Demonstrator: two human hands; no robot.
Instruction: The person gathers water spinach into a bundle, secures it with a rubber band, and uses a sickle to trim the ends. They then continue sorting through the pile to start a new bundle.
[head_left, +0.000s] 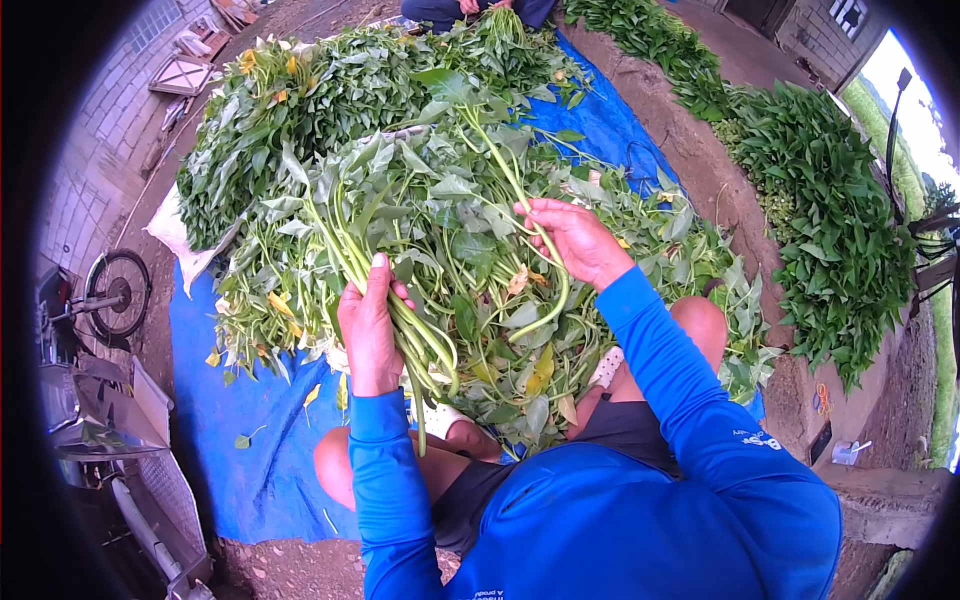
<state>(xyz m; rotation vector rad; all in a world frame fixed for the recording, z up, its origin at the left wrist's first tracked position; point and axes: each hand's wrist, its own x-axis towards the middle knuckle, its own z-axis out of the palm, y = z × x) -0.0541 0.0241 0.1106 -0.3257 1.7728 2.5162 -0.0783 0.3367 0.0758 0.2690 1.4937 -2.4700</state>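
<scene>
My left hand is closed around a bunch of green leafy stems, whose cut ends hang down over my lap. My right hand pinches a single long stem between thumb and fingers; its leafy top points up and away, and its lower end curves back toward my legs. Beneath and between both hands lies a loose heap of leafy stems with some yellow leaves, spread on a blue tarp.
A large pile of greens stands behind the heap. Across from me sits another person, hands at a bunch. More greens line the right ledge. A motorcycle wheel is at the left, a white cup at the lower right.
</scene>
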